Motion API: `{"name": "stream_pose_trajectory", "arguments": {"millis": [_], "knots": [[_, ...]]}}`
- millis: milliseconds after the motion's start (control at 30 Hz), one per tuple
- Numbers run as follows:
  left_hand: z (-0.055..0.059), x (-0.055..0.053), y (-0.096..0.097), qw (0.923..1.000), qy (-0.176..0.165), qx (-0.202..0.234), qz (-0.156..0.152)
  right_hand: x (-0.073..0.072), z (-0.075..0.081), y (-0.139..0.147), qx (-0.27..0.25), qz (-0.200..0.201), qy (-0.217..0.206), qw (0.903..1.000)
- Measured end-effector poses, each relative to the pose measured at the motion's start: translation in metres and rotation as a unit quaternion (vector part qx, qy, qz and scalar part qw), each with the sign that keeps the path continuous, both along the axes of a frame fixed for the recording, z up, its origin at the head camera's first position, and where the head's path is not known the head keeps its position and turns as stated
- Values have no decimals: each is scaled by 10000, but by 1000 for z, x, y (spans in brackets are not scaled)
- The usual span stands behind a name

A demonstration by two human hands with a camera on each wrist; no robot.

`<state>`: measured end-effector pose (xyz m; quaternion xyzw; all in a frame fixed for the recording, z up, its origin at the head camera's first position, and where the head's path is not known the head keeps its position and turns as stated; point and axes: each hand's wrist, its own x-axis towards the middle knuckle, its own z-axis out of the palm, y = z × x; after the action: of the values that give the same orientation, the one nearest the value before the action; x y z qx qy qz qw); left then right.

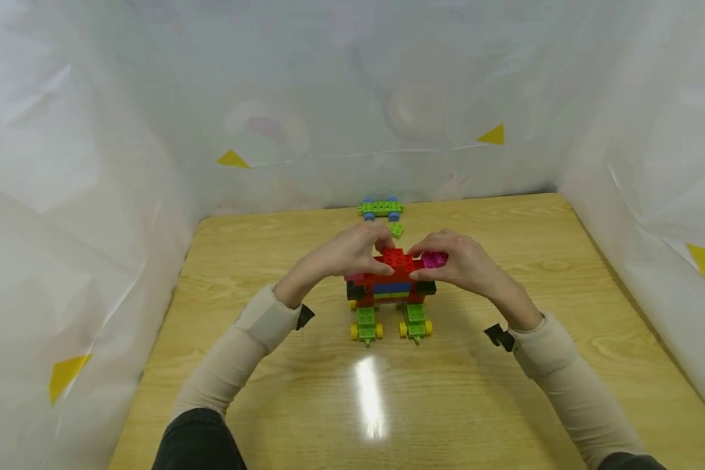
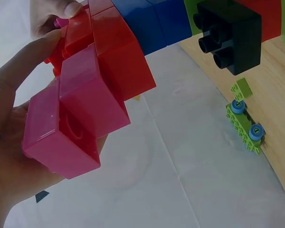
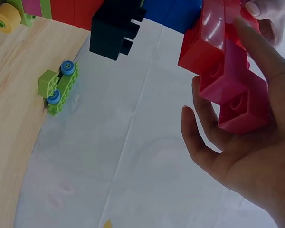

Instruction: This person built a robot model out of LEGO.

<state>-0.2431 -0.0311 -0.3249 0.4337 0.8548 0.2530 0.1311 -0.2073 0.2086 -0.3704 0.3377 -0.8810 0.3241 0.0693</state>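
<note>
A toy-brick build stands mid-table on two green wheeled bases (image 1: 366, 320) with yellow wheels. Its body has blue bricks (image 1: 391, 287) in the middle, red ones around them, and a black brick (image 2: 237, 33) jutting out on each side. Stepped pink bricks (image 3: 244, 109) form an arm at either end of the top. My left hand (image 1: 355, 251) pinches the top red brick (image 1: 396, 258) from the left, thumb in front and fingers behind. From the other side my right hand (image 1: 467, 264) grips the same red brick, its palm beside the magenta brick (image 1: 435, 259).
Behind the build, near the table's back edge, sits a green wheeled base (image 1: 380, 208) with blue wheels. A small lime-green brick (image 1: 396, 230) lies just in front of it. White sheeting (image 1: 341, 98) with yellow triangles walls the wooden table (image 1: 258, 391) at the back and sides.
</note>
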Motion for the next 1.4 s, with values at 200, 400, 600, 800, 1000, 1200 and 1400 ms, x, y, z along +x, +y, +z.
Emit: {"name": "stream_pose_trajectory", "arguments": {"millis": [200,400,600,800,1000,1200,1400], "knots": [[1,-1,0,9997,-219,-126,22,0,-2,-3,4,-22,106,9999],[-2,-7,-3,9988,-403,-34,-286,2,1,-2,110,-13,10,9999],[2,-24,-28,9934,-1060,361,-240,5,4,-1,256,-37,-203,9995],[-30,-56,-48,9929,-799,685,559,10,8,2,337,-124,-365,9987],[-93,-83,-43,9859,-791,911,1162,16,9,6,365,-106,-564,9977],[-136,-100,-20,9805,-722,984,1537,23,8,13,427,-143,-560,9974],[-156,-113,6,9756,-670,1169,1733,27,10,20,503,-197,-369,9979]]}}
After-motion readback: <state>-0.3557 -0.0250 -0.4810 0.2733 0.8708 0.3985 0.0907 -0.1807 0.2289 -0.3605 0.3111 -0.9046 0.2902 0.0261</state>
